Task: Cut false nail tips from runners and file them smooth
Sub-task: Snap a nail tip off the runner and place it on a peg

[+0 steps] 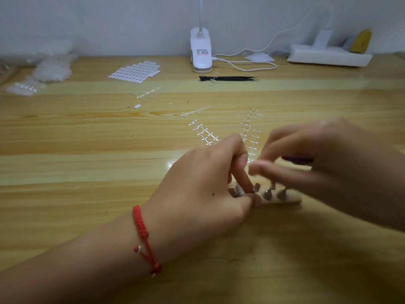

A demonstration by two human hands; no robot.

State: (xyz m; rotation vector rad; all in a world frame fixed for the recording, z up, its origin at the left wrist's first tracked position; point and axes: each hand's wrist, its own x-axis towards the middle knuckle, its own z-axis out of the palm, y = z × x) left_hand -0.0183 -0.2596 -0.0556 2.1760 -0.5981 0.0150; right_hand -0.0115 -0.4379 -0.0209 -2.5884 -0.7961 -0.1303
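A pale wooden holder (292, 200) lies on the table and carries several small nail tips (267, 194) on short stands. My left hand (203, 185), with a red cord bracelet on the wrist, sits at the holder's left end, thumb and forefinger pinching one nail tip (256, 187) there. My right hand (324, 163) is blurred and hovers just above the holder's right half. Its fingers curl round a dark purple tool (297, 159), mostly hidden, while its fingertips point left toward my left hand. Clear runners (203, 133) lie just beyond both hands.
More clear runners (248, 123) and scraps (145, 94) are scattered mid-table. A sheet of white tabs (135, 72), a black tool (228, 79), a white clip lamp (200, 51) with its cable, a power strip (328, 56) and plastic bags (50, 69) line the back.
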